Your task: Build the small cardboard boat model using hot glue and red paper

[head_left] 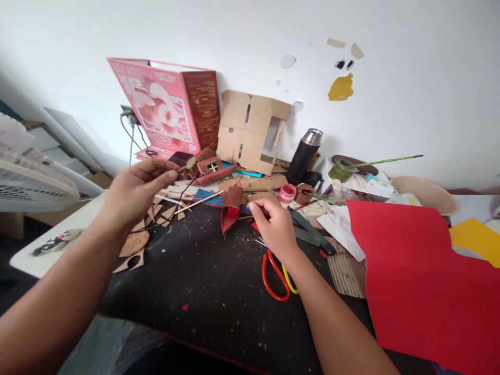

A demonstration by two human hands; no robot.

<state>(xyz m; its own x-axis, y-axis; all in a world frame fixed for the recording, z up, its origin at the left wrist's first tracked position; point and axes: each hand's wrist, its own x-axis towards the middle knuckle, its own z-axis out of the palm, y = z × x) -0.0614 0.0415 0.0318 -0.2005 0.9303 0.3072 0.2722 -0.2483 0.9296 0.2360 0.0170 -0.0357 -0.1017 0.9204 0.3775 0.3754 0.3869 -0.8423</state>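
My left hand (144,182) is raised at the left, thumb and fingertips pinched together. A small greenish oval piece (191,162) shows just past its fingertips; I cannot tell whether the hand holds it. Closed in a pinch as well, my right hand (275,224) is right beside a small red-brown model boat (233,203) with a cabin on top. Anything in its fingertips is too small to make out. Another model boat with a windowed cabin (211,166) sits farther back. Under my right wrist lie scissors (275,284) with red and yellow handles.
Cardboard scraps (166,214) and a thin wooden stick (199,202) lie left. Behind stand a pink box (160,104), a cardboard sheet (250,125) and a black flask (304,156). Paint jars (287,192), a green-handled knife (312,232) and red paper (414,271) are right.
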